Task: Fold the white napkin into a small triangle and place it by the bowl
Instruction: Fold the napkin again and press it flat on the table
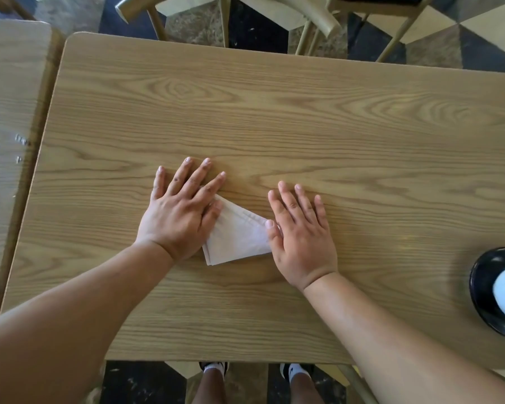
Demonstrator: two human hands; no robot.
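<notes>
The white napkin (237, 234) lies folded into a small triangle-like shape on the wooden table (303, 126), near the front middle. My left hand (184, 212) lies flat, fingers spread, pressing on the napkin's left part and hiding it. My right hand (299, 231) lies flat on the table at the napkin's right edge, its thumb touching the paper. A black bowl (484, 290) sits at the right edge of the view, with something white in it, partly cut off.
A second wooden table (9, 112) adjoins on the left. Two wooden chairs (225, 16) stand beyond the far edge. My feet in white socks (215, 367) show below the near edge, over a patterned floor.
</notes>
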